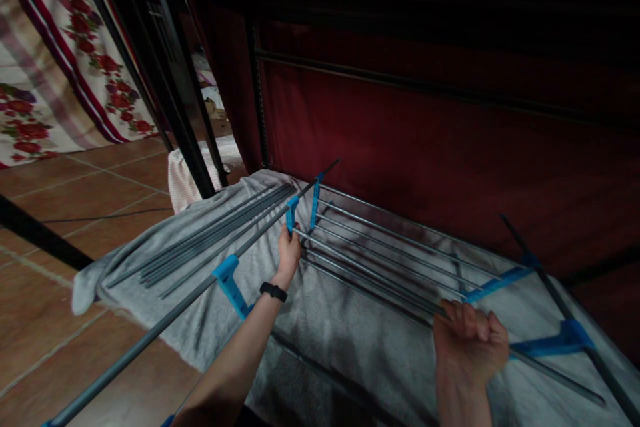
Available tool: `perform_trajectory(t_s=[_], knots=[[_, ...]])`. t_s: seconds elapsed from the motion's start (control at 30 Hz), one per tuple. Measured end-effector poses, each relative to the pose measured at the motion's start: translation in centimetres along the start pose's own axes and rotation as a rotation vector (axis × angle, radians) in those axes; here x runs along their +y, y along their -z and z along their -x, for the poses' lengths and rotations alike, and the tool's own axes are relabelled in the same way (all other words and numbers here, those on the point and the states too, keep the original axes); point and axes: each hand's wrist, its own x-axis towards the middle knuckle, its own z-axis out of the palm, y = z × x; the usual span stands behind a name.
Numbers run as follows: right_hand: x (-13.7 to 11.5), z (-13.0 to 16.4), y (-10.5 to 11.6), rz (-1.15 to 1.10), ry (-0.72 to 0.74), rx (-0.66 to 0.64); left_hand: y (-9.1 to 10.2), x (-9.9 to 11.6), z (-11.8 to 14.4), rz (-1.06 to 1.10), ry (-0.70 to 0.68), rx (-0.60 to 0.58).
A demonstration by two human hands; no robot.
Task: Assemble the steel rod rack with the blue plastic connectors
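Head view, the only one on offer. In the middle of the frame a rack of thin grey metal rods (380, 247), held together by bright blue plastic connectors, is seen lying low over a pale grey towel (350, 333) spread on the terracotta floor tiles (75, 193).

The left hand (289, 255), a black band at its wrist, is placed centre frame, fingers closed round the near rod right at the blue end bracket (293, 212). The right hand (470, 340) is found at lower right, curled tight over a rod at the rack's near edge, just beside the long blue cross strip (495, 282). So both hands are clamped on the rack, well apart, one at each end of the same run of rods.

A long grey pole (165, 323) with a blue clip (229, 278) is seen running diagonally from lower left up to the bracket. A bundle of loose grey rods (210, 247) is laid on the towel at left centre, not touched.

As a judgement: the rod end is best kept square to its bracket socket, with the push given along the rod's own line and the far end steadied by the right hand, so nothing bends or pops loose. Whether the rod is fully seated cannot be told; the light is dim.

Upper right is filled by a dark red cloth wall (450, 147); a floral curtain (60, 67) hangs upper left.
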Motion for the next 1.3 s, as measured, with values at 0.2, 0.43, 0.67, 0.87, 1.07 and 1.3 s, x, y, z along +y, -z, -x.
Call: perform_trajectory(t_s=[0.2,0.43,0.67,0.87,1.07,1.3], knots=[[0.5,0.4,-0.1,-0.015,0.048,-0.056,-0.1,-0.3,0.0,-0.002,-0.007,0.007],[0.7,0.9,-0.3,-0.005,0.078,-0.056,0.0,-0.2,0.2,-0.017,-0.028,0.010],[0.4,1.3,-1.0,-0.017,0.094,-0.115,0.1,-0.3,0.3,-0.020,-0.030,0.019],[0.5,0.8,-0.8,-0.050,0.051,-0.080,-0.1,-0.3,0.3,-0.004,-0.032,0.022],[0.6,-0.2,0.7,-0.081,-0.054,-0.010,-0.2,-0.4,0.1,-0.005,-0.051,0.022],[0.9,-0.7,0.7,-0.028,-0.025,-0.025,0.0,-0.6,0.3,-0.033,-0.081,0.009]])
